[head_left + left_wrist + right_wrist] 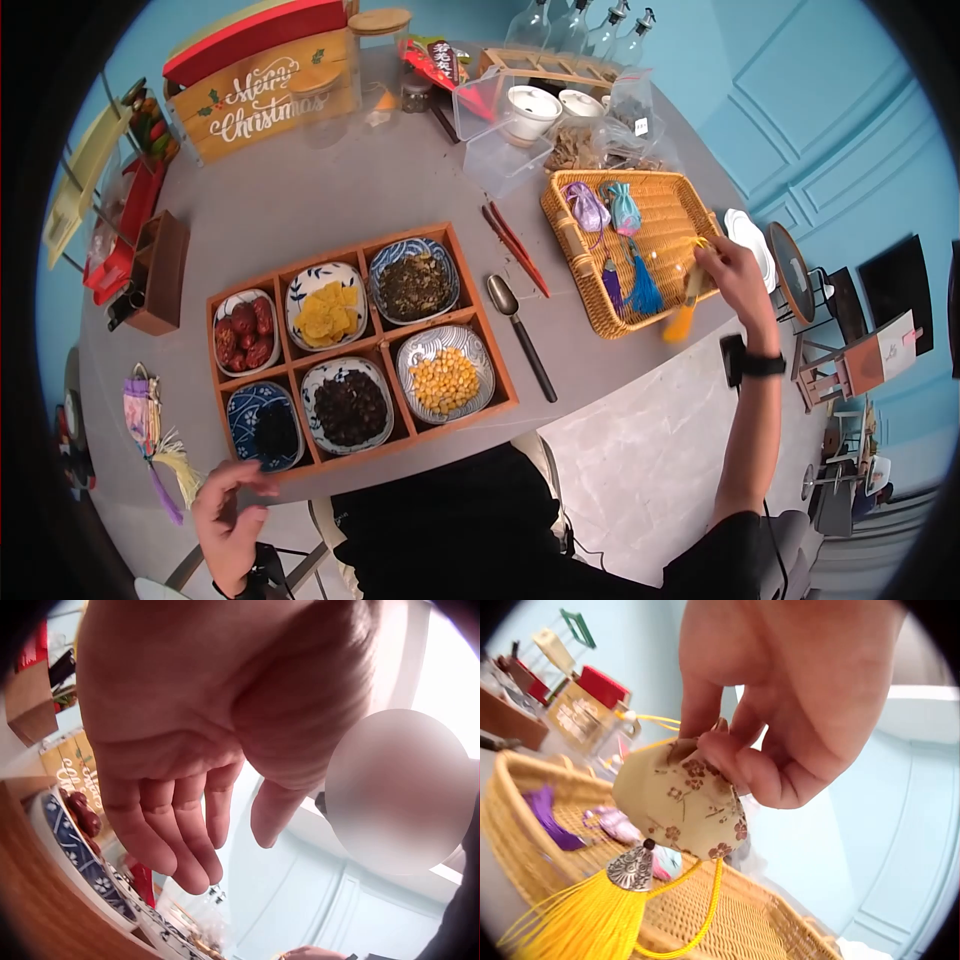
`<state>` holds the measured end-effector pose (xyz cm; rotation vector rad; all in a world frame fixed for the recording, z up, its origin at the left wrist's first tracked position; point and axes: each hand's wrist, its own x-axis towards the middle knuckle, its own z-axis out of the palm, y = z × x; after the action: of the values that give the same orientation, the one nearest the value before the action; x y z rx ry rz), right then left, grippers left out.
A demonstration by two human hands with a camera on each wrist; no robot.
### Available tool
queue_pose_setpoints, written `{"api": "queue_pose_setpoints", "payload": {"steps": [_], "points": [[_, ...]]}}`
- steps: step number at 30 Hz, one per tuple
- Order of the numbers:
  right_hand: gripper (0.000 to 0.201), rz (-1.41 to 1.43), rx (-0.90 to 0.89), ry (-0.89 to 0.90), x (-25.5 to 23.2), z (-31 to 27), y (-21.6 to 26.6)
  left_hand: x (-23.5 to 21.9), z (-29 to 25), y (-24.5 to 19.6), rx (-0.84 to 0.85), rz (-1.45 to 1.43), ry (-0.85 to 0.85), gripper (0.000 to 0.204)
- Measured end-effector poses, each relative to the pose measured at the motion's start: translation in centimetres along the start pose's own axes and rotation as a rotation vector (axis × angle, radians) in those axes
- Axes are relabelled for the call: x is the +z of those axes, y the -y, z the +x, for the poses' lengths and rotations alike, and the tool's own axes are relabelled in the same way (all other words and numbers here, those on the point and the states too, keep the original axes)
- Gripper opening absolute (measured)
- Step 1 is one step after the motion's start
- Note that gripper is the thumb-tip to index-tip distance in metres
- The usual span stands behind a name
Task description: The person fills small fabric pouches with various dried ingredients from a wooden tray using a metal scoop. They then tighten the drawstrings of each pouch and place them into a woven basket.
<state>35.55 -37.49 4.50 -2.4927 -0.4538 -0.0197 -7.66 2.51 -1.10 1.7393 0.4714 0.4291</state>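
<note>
My right hand [740, 280] pinches a beige sachet [686, 799] with brown flowers at its gathered top. From the sachet hang a bright yellow tassel [592, 919] and a looped yellow cord. It hangs over the right side of a wicker basket [585, 290]. Inside the basket lie a lilac sachet [587, 207] with a purple tassel and a teal sachet [622, 208] with a blue tassel. Holding nothing, my left hand [228, 525] is at the table's front edge, fingers loosely bent, near a dark blue bowl [240, 400].
A divided wooden tray [490, 345] holds several patterned bowls of dried ingredients. Between tray and basket lie a spoon [520, 335] and red chopsticks [515, 248]. More tasselled sachets [142, 405] lie at the left. White cups [533, 112] and plastic bags stand behind the basket.
</note>
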Motion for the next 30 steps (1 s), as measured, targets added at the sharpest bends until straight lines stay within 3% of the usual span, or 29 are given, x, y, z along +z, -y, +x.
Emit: {"api": "queue_pose_setpoints", "payload": {"steps": [3, 11, 15, 17, 20, 21, 22, 23, 25, 26, 27, 28, 29, 30], "points": [[0.03, -0.033, 0.001, 0.049, 1.6, 6.2, -4.4, -1.3, -0.5, 1.0, -0.073, 0.068, -0.064, 0.045], [0.031, -0.164, -0.017, 0.186, 6.8, 16.2, -7.6, -2.4, -1.3, 2.5, -0.101, 0.048, -0.215, 0.04], [0.038, -0.143, 0.003, 0.116, 7.1, 17.1, -7.2, -2.2, -1.1, 2.5, -0.109, 0.028, -0.235, 0.039], [0.044, -0.249, -0.108, -0.155, 6.2, 16.9, -7.5, -2.0, -1.1, 3.0, -0.083, 0.037, -0.343, 0.034], [0.041, -0.032, -0.135, -0.08, 3.5, 9.1, -1.2, -4.3, -2.6, 4.9, -0.225, 0.13, -0.57, 0.012], [0.042, 0.198, -0.11, -0.095, 3.9, 7.5, -3.4, -4.5, -2.7, 4.3, -0.288, 0.14, -0.654, 0.007], [0.043, 0.259, -0.074, -0.002, 3.5, 4.5, -2.5, -4.1, -2.1, 2.9, -0.334, 0.161, -0.723, 0.008], [0.041, 0.19, -0.106, 0.049, 3.5, 2.5, -3.0, -5.1, -2.3, 3.2, -0.275, 0.135, -0.715, 0.012], [0.042, 0.11, -0.128, -0.037, 5.0, -2.1, -1.7, -7.1, -2.0, 3.5, -0.156, 0.109, -0.658, 0.018], [0.042, 0.152, -0.111, 0.085, 5.2, -3.6, -3.6, -8.1, -1.4, 3.7, -0.112, 0.32, -0.679, 0.019], [0.041, 0.293, -0.054, 0.071, 5.9, -5.1, -3.3, -9.0, -0.7, 3.7, -0.077, 0.516, -0.678, 0.021], [0.034, 0.07, -0.159, -0.111, 7.2, -9.4, 4.8, -10.2, -0.3, 4.1, -0.132, 0.578, -0.714, 0.023], [0.037, -0.088, -0.027, -0.101, 7.2, -11.1, 6.7, -11.3, 0.3, 4.8, -0.179, 0.63, -0.736, 0.025], [0.035, -0.009, -0.111, -0.111, 7.9, -12.5, 8.7, -12.2, 0.8, 5.6, -0.173, 0.632, -0.75, 0.025]]}}
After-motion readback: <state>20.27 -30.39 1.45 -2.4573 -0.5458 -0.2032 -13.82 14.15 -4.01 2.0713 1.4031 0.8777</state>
